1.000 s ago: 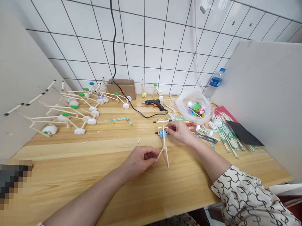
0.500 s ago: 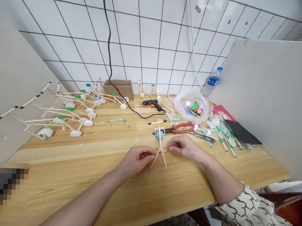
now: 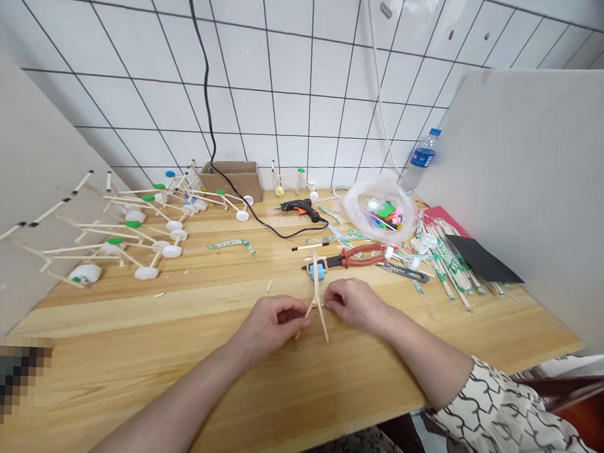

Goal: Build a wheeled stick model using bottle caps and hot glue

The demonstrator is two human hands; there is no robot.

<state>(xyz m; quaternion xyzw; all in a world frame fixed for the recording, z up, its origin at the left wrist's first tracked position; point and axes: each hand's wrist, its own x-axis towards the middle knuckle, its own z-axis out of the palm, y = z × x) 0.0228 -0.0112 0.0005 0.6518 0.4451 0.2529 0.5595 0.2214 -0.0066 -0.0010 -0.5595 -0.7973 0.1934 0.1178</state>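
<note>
A small frame of wooden sticks [image 3: 316, 280] stands on the wooden table in front of me, with a blue bottle cap [image 3: 317, 272] and a black-tipped crossbar at its far end. Two of its sticks splay toward me. My left hand [image 3: 276, 322] has its thumb and fingers closed around the left splayed stick. On the other side, my right hand [image 3: 351, 303] pinches at the end of the short cross stick near the joint; its fingertips partly hide that end.
Similar stick models with white caps [image 3: 146, 272] fill the left side. Behind the frame lie red-handled pliers [image 3: 363, 254], a glue gun [image 3: 300, 208] with a black cable and a plastic bag [image 3: 380, 210]. Wrapped sticks [image 3: 450, 263], grey snips [image 3: 405, 272] and a bottle [image 3: 419, 161] are at the right.
My right hand has moved left and slightly down, from beside the frame to its short cross stick. My left hand has closed on the left splayed stick. The camera view has shifted slightly.
</note>
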